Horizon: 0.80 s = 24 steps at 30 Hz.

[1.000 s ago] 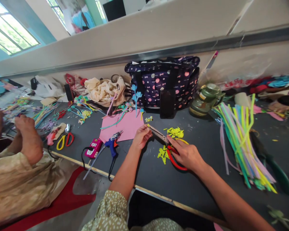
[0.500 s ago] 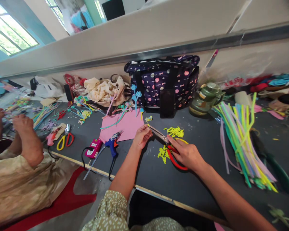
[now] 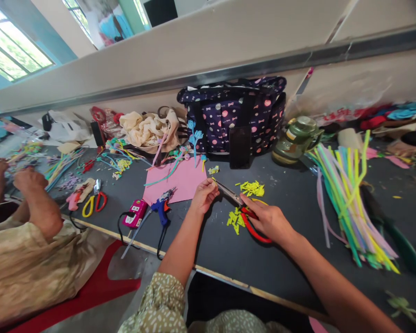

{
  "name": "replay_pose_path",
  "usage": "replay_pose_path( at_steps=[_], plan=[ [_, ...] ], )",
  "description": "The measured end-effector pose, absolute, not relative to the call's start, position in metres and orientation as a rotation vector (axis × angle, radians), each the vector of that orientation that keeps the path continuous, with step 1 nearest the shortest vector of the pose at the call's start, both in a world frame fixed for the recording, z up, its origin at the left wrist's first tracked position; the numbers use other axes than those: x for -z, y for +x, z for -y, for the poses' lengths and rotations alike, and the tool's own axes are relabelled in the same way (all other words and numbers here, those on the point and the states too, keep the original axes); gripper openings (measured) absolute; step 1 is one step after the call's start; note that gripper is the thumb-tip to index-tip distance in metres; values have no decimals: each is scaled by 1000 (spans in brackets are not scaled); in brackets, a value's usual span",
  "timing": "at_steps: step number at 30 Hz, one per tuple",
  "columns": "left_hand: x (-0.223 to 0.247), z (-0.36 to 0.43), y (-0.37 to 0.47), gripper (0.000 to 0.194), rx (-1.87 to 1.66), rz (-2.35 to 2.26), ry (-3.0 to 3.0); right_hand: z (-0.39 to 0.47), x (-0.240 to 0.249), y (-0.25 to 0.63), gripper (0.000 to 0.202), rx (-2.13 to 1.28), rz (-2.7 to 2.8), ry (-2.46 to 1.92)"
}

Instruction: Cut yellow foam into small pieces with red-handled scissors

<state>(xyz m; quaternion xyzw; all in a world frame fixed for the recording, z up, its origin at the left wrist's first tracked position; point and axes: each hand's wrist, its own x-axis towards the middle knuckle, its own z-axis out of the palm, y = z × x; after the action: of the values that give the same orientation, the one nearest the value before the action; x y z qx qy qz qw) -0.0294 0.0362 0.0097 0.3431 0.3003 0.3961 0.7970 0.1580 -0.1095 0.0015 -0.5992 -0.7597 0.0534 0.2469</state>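
Observation:
My right hand [image 3: 268, 218] is closed round the handles of red-and-yellow scissors [image 3: 233, 194], whose blades point left toward my other hand. My left hand [image 3: 205, 194] is closed in a pinch at the blade tips, on a small yellowish piece that the fingers mostly cover. Cut yellow pieces lie in two loose piles on the dark table, one pile [image 3: 252, 188] beyond the scissors and another pile [image 3: 235, 219] just below the blades. A further small yellow clump [image 3: 213, 170] rests beyond my left fingertips.
A bundle of coloured fuzzy stems [image 3: 350, 203] lies at right. Behind stand a patterned bag [image 3: 215, 122], a phone [image 3: 240, 148] and a green jar [image 3: 294, 141]. Left are pink paper [image 3: 176, 182], a blue glue gun [image 3: 160, 208], a pink power box [image 3: 136, 213], other scissors [image 3: 96, 199] and a co-worker's hands [image 3: 29, 180].
Both my hands and the scissors stay in nearly the same place, with the scissor handles shifted very slightly. The co-worker's nearer hand has moved a little to the left.

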Motion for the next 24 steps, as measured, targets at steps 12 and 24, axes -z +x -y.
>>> replay_pose_path(
  at_steps=[12,24],
  plan=[
    [-17,-35,-32,33,-1040,-853,1247,110,-13,166,55,188,1986,-2021],
    [-22,-24,-33,57,-778,-975,2034,109,-21,162,47,311,1995,-1997]
  ],
)
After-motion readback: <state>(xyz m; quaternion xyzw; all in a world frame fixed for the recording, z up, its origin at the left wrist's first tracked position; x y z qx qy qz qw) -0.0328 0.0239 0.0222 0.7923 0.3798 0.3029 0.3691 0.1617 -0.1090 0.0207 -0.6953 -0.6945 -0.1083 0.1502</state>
